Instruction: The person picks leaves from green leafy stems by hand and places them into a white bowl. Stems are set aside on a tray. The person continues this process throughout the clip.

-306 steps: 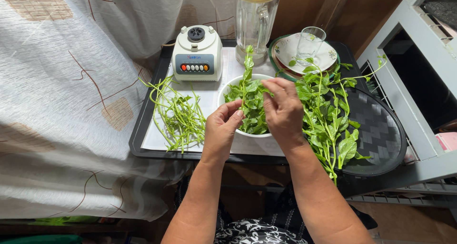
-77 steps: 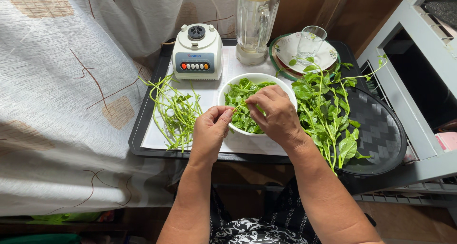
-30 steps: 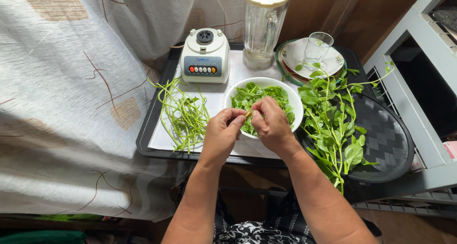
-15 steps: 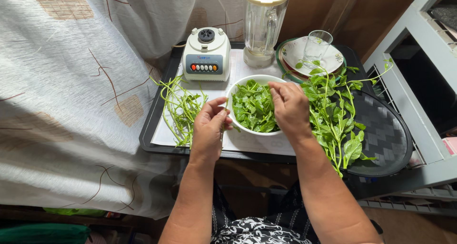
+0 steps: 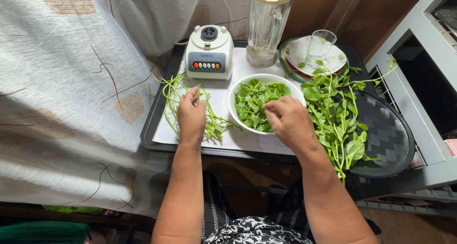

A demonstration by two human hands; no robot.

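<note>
Head cam: picking greens
Left hand [image 5: 191,116] loosely curled on bare stems [image 5: 177,97]; right hand [image 5: 291,122] pinching over leaf bowl [image 5: 238,89], grip contents unclear.

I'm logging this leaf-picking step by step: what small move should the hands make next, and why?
Probably the right hand reaches to the leafy stalks for a fresh one. The left hand lies on the bare stems, the right looks empty over the white bowl of leaves.

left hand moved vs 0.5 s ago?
Yes. The left hand has gone left, off the white bowl rim, and now lies on the bare stems before the blender base.
</note>
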